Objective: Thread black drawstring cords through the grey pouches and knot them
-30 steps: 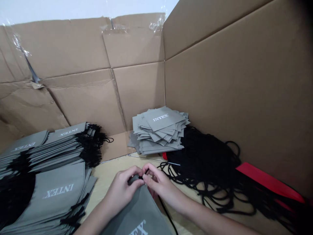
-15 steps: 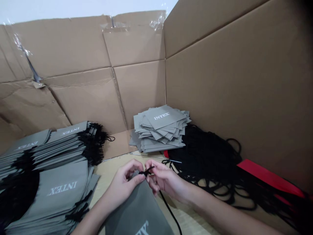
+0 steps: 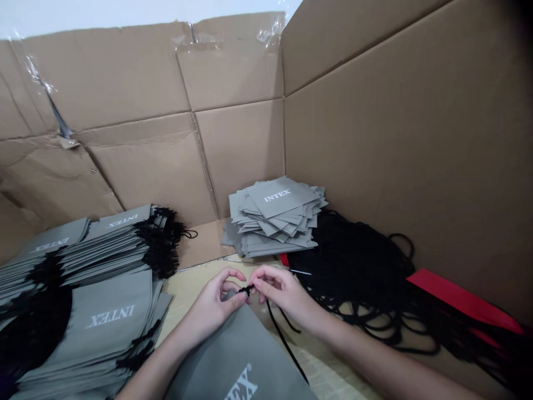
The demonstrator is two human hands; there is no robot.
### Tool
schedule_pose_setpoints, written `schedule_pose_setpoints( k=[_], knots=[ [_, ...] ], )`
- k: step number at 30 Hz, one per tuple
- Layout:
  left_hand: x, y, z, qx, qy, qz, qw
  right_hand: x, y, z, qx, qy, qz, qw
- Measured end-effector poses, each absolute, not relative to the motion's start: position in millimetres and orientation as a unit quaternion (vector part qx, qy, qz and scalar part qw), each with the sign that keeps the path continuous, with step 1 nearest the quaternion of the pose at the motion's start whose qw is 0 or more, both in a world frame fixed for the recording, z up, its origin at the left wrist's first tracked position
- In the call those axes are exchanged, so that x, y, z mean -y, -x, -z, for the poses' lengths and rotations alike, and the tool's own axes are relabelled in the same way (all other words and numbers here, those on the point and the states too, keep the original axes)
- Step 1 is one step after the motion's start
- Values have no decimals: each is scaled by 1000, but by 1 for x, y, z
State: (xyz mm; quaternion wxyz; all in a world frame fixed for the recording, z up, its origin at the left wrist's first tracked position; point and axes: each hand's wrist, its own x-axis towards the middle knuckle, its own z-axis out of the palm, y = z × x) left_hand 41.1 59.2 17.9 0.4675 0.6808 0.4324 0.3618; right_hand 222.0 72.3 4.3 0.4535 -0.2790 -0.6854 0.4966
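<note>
Stacks of grey bags (image 3: 114,305) with black ties lie at the left. Next, the left hand (image 3: 219,305) pinches the top corner of a single grey bag (image 3: 250,344), which slants over the table (image 3: 194,282) in front of the person. A black cord (image 3: 247,290) is knotted at that corner. Behind it sits a loose pile of bags (image 3: 278,214). The right hand (image 3: 287,293) has its fingertips together on the cord. Further right lie a heap of black cords (image 3: 353,261) and a red strip (image 3: 462,300).

Bag (image 3: 250,344) in left hand (image 3: 219,303): "EX®", slanted. Pile (image 3: 283,205) beyond right hand (image 3: 281,289): "INTEX". Stacks (image 3: 110,294) left of both: "INTEX", inverted.
</note>
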Motion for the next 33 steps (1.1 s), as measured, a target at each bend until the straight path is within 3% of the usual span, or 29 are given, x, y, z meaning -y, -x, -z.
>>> schedule_pose_setpoints(
  k=[8, 19, 28, 33],
  knots=[
    [-59, -40, -19, -471, -697, -322, 434, -78, -228, -6, 762, 332, -357, 426],
    [-59, -41, -20, -452, -696, -344, 440, -84, -229, -3, 740, 308, -413, 432],
    [-58, -43, -25, -487, -737, -334, 329, -86, -231, -8, 710, 344, -438, 430],
    [-60, -42, -23, -477, -742, -338, 328, -85, -232, -8, 716, 343, -419, 441]
  ],
)
